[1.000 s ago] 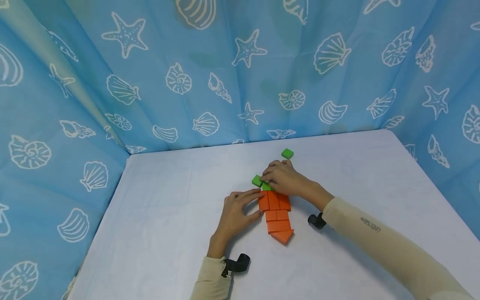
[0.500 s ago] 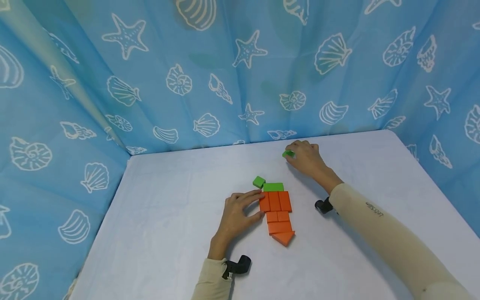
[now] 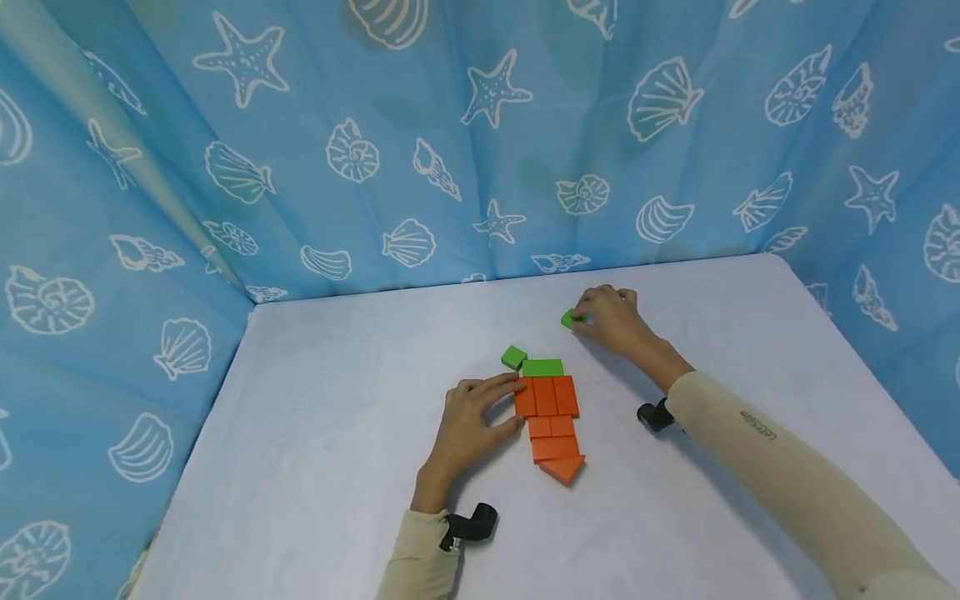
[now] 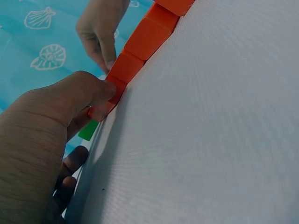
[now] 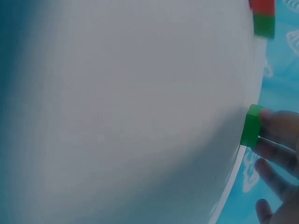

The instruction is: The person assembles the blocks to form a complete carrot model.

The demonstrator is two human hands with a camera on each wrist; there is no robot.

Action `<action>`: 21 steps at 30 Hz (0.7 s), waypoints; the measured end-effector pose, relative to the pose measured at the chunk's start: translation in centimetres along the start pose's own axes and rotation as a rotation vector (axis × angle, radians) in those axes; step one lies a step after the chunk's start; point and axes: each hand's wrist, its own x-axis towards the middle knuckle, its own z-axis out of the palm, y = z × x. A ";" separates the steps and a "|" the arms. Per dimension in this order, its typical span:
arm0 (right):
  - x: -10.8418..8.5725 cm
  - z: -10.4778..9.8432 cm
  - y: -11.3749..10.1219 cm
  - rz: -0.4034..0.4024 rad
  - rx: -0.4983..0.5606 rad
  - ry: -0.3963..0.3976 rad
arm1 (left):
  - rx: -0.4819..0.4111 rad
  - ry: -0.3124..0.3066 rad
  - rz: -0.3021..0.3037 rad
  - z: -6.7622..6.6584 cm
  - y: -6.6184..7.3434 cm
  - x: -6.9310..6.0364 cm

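Orange blocks (image 3: 555, 427) lie flat in a column on the white tabletop, a triangular block (image 3: 562, 469) at its near end. My left hand (image 3: 468, 417) holds the leftmost orange block (image 3: 526, 402) of the widest row between thumb and forefinger. A green rectangular block (image 3: 542, 367) lies against that row's far side. Just left of it sits a small green block (image 3: 513, 357), turned at an angle. Farther back, my right hand (image 3: 611, 321) pinches another green block (image 3: 567, 319), partly hidden by the fingers; the right wrist view shows this green block (image 5: 251, 126) at the fingertips.
A white cloth covers the table (image 3: 337, 400). Behind and beside it hangs a blue curtain (image 3: 450, 108) with white shells and starfish. Black wrist cameras (image 3: 472, 522) are strapped on both wrists.
My right hand has moved from the green blocks at the column's far end back to the separate green block and taken hold of it. My left hand stays at the orange blocks.
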 end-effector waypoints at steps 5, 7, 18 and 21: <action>-1.5 0.4 -0.6 -0.040 0.020 -0.008 | 0.005 -0.003 0.007 0.1 -0.3 0.3; -2.0 0.6 -0.8 -0.056 0.025 -0.004 | 0.010 -0.008 0.005 0.1 -0.4 0.4; -3.8 1.9 -1.7 -0.102 0.073 0.014 | 0.007 -0.021 -0.021 0.2 -0.7 0.4; -4.0 2.1 -2.0 -0.099 0.065 0.000 | 0.003 -0.024 -0.029 0.2 -0.8 0.3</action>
